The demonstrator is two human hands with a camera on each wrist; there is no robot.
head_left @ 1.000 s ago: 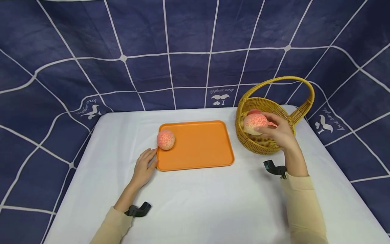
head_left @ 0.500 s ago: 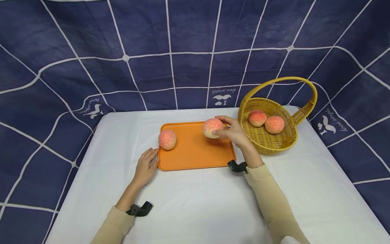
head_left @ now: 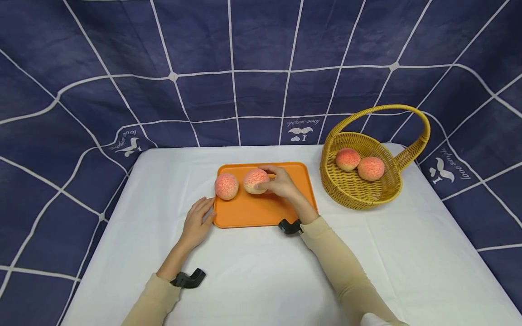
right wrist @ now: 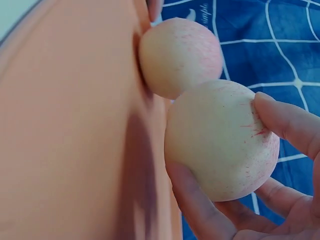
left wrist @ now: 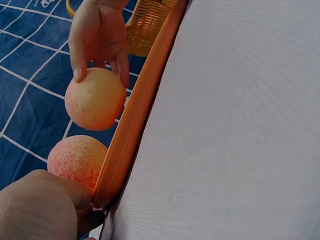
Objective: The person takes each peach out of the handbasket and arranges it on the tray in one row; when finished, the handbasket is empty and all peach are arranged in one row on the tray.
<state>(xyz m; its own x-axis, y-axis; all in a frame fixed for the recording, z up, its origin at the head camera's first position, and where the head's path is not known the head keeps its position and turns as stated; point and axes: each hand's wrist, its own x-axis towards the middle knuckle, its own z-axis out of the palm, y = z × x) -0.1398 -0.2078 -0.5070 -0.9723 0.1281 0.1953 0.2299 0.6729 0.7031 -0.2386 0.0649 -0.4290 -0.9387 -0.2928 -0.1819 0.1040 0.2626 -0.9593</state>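
Note:
My right hand holds a pink-and-cream peach between thumb and fingers, over the orange tray. The right wrist view shows a shadow on the tray under this peach, which looks slightly raised. A second peach sits at the tray's left side, close to the held one. My left hand lies at the tray's left edge, fingertips touching the rim, its fingers fairly straight. In the left wrist view, part of the left hand hides the lower side of the second peach.
To the right of the tray stands a yellow wicker basket with a tall arched handle. Inside it lie two peaches, a redder one and a paler one. A white cloth covers the table; a dark blue gridded cloth hangs behind.
My right hand has carried a peach from the basket leftward over the tray, close to the other peach. Two peaches are left visible in the basket. The left hand has stayed at the tray edge.

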